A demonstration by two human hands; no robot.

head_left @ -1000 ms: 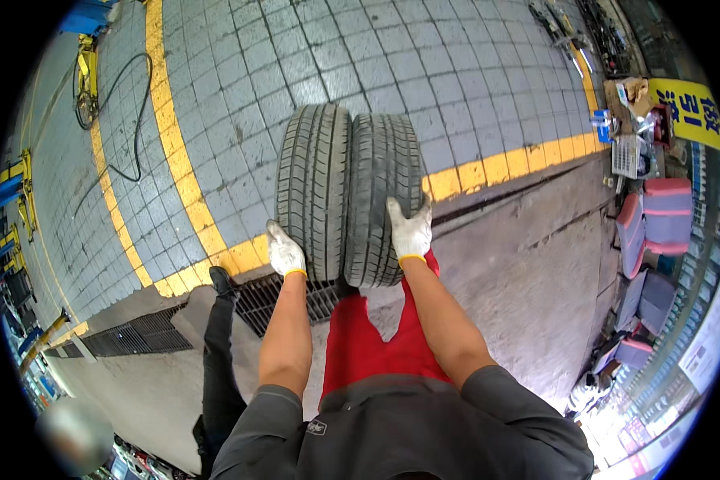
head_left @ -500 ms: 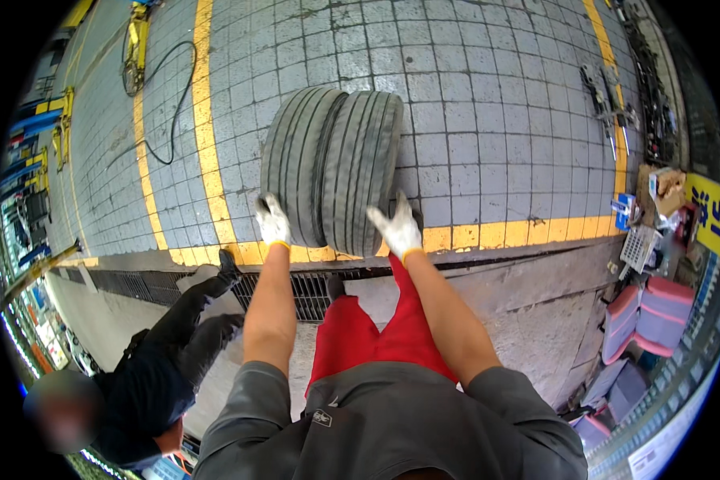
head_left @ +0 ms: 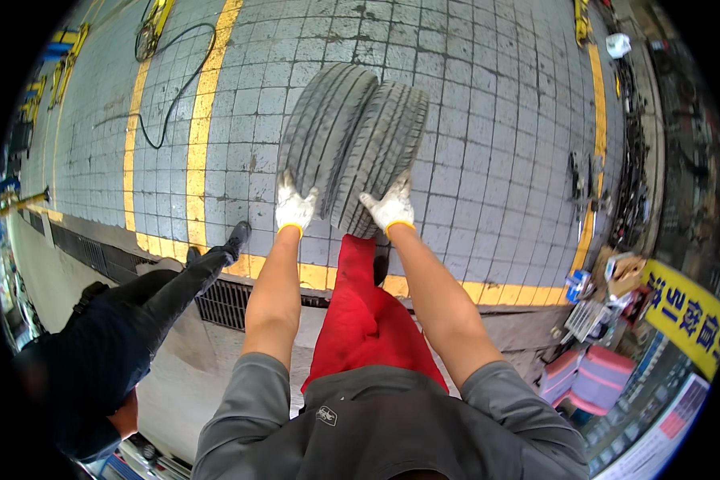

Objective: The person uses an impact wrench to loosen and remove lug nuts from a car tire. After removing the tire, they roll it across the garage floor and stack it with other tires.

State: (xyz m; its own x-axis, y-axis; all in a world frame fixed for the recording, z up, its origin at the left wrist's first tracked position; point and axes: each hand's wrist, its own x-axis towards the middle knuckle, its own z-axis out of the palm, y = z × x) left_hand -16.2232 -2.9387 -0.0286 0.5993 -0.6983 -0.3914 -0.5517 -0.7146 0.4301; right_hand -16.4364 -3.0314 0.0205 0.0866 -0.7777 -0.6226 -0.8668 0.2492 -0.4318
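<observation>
Two worn black tyres stand side by side on their treads, the left tyre (head_left: 324,128) touching the right tyre (head_left: 382,140), both leaning slightly. My left hand (head_left: 294,206), in a white glove with a yellow cuff, rests spread against the lower left of the left tyre. My right hand (head_left: 388,204), gloved alike, lies spread on the lower right of the right tyre, thumb pointing inward and fingers up along its side.
Grey tiles (head_left: 504,144) with yellow lines surround the tyres. A person (head_left: 104,360) in dark clothes walks at lower left beside a floor grate (head_left: 220,308). A hose (head_left: 172,108) and yellow lift (head_left: 68,60) are upper left; tools (head_left: 584,200), boxes (head_left: 624,272) and seats (head_left: 596,376) line the right.
The tyres have moved forward over the yellow edge line onto the tiles, with my hands and body following. The person at left has advanced alongside.
</observation>
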